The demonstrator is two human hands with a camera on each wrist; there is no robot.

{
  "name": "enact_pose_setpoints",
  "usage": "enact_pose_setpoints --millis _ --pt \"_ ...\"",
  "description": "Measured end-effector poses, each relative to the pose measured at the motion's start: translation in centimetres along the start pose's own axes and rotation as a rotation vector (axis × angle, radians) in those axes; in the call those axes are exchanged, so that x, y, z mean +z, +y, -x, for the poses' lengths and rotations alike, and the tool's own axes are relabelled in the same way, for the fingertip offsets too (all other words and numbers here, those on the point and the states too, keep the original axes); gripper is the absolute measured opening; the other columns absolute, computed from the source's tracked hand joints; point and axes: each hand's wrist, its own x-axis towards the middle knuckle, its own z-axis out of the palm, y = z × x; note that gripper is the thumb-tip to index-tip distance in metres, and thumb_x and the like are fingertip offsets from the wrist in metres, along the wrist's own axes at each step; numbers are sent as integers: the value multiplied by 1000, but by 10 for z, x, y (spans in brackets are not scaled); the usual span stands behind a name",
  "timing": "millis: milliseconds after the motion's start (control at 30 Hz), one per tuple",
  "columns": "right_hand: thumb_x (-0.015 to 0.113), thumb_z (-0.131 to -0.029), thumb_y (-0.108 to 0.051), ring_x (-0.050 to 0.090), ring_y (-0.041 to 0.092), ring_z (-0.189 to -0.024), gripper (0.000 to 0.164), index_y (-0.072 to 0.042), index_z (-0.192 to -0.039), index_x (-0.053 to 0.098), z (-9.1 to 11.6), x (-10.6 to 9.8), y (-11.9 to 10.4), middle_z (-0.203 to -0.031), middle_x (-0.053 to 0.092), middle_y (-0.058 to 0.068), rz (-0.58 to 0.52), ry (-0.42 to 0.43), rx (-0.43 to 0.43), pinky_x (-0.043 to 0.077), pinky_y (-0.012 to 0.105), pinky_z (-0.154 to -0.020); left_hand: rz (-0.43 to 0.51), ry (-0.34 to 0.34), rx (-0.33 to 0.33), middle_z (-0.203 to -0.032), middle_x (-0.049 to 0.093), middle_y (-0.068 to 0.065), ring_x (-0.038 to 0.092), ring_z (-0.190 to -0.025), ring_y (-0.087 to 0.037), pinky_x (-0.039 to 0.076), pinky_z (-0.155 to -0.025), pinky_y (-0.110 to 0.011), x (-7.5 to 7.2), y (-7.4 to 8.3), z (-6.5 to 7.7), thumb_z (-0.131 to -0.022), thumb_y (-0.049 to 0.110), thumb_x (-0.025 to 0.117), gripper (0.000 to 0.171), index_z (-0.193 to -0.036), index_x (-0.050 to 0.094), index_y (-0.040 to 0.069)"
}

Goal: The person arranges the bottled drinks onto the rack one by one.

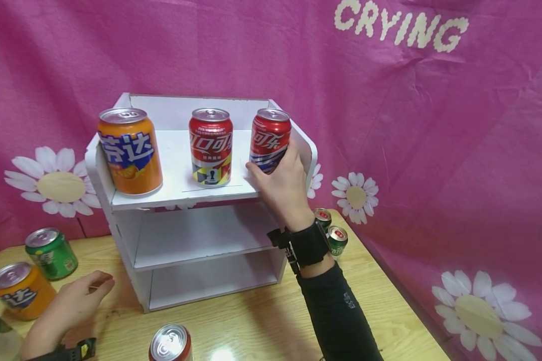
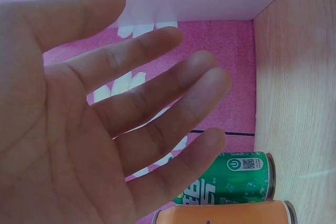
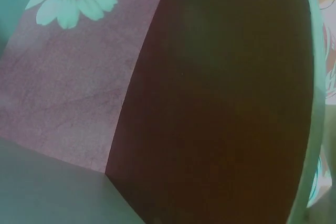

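My right hand [image 1: 286, 188] grips a red cola can [image 1: 270, 135] that stands at the right end of the white rack's top shelf [image 1: 173, 193]; fingers wrap its right side and the thumb lies across its front. Another red cola can [image 1: 211, 148] stands mid-shelf, and a larger orange soda can [image 1: 131, 153] at the left end. Low on the left, my left hand [image 1: 74, 303] hovers by the rack, holding nothing. Its fingers [image 2: 173, 90] are spread and relaxed in the left wrist view. Beside it are an orange can [image 1: 24, 291] and a green can [image 1: 51, 253].
A red-rimmed can [image 1: 171, 343] stands on the wooden table [image 1: 253, 326] in front of the rack. Two dark green cans [image 1: 337, 243] stand right of the rack. The shelf's underside [image 3: 220, 98] fills much of the right wrist view. A pink cloth [image 1: 433, 150] hangs behind.
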Motion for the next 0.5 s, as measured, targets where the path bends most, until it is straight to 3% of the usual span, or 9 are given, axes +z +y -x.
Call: enact_pose_setpoints --millis 200,500 --pt "68 -65 -52 47 15 -104 94 -8 -133 21 2 2 -1 -116 45 7 9 14 15 41 32 -85 -3 13 25 -104 56 -23 54 -90 -38 44 -69 -49 -1 3 3 -92 43 38 53 -111 52 -4" --pt "72 -66 -42 48 15 -102 85 -6 -129 27 1 -1 -3 -114 48 8 -17 -10 32 41 31 -85 -11 27 41 -101 58 -22 55 -88 -36 45 -68 -48 -1 3 4 -92 41 39 49 -109 53 -3"
